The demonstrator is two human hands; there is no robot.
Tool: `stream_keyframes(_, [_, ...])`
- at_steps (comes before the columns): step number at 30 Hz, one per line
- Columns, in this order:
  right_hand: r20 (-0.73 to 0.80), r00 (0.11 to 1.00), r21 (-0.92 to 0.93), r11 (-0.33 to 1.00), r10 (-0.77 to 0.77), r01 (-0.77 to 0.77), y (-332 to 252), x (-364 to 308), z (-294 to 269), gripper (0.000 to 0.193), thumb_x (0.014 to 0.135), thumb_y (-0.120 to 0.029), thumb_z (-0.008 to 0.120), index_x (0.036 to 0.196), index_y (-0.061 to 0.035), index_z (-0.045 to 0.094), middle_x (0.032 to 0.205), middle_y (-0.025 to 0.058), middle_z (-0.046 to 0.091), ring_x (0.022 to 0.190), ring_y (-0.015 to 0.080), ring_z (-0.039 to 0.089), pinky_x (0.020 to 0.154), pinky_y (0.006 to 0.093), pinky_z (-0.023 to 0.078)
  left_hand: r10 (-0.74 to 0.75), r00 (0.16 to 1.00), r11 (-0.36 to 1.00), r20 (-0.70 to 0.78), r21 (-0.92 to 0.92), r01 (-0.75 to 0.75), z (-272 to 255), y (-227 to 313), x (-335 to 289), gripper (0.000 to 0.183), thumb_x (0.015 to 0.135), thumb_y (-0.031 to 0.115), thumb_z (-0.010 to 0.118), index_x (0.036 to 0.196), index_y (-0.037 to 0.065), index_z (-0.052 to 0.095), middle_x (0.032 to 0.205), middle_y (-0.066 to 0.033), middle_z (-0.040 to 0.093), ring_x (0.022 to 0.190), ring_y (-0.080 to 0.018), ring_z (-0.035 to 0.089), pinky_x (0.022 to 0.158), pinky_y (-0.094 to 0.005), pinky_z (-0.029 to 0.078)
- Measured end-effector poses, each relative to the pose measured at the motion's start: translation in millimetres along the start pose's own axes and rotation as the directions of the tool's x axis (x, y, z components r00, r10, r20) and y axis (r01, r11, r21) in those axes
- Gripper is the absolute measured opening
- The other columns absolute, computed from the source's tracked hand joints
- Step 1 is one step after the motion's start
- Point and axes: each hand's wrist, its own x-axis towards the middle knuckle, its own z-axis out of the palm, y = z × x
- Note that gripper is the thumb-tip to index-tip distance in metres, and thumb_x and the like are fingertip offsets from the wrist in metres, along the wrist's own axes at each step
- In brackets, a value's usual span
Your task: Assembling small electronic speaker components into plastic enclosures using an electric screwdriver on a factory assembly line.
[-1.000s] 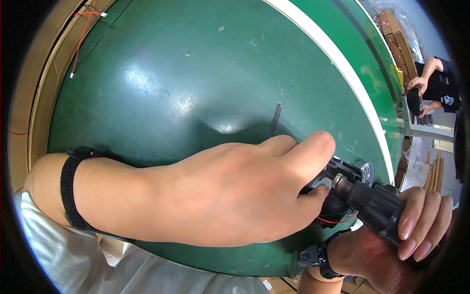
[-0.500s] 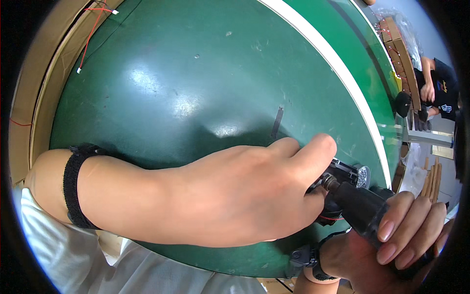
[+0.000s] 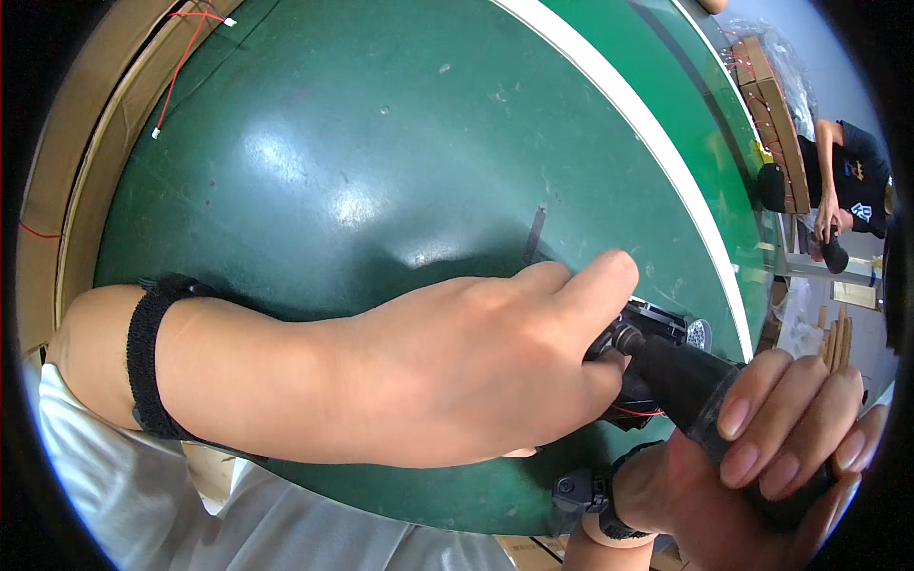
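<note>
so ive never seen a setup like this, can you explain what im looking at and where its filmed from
There's no machine arm here: these are a person's two bare hands, filmed by a fisheye camera worn on the head and looking down, which is why straight edges bend. The left hand reaches across a green tabletop, its fingers at a dark device and hiding part of it. The right hand holds a black handheld tool, its metal nose toward the device. A dark strip lies on the tabletop, and cardboard stands along the left. Far right, another person is handling something dark.
</note>
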Motion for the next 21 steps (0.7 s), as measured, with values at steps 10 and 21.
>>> stream_keyframes(10, [-0.366,0.931,0.122,0.991,0.001,0.046,22.0,7.3,19.0,0.016,0.092,-0.021,0.045,0.097,-0.0060,0.041,0.064,0.0032,0.043,0.049,0.0131,0.042,0.056,0.0323,0.041,-0.006,0.999,0.998,-0.042,-0.070,0.003,2.8,0.6,-5.9,0.026,0.073,0.014,0.072,0.095,0.005,0.063,0.117,-0.0253,0.042,0.091,-0.0382,0.059,0.078,-0.0402,0.054])
stream_keyframes(21, [-0.409,0.899,0.179,0.952,-0.156,0.247,-20.9,-12.8,-41.9,0.008,0.090,-0.009,0.045,0.093,-0.0021,0.042,0.071,0.0015,0.037,0.054,0.0090,0.037,0.058,0.0254,0.035,0.107,0.974,0.994,-0.200,0.029,-0.104,15.4,-10.3,-5.9,0.062,0.061,0.007,0.082,0.120,0.012,0.062,0.122,-0.0227,0.043,0.083,-0.0288,0.061,0.070,-0.0357,0.057])
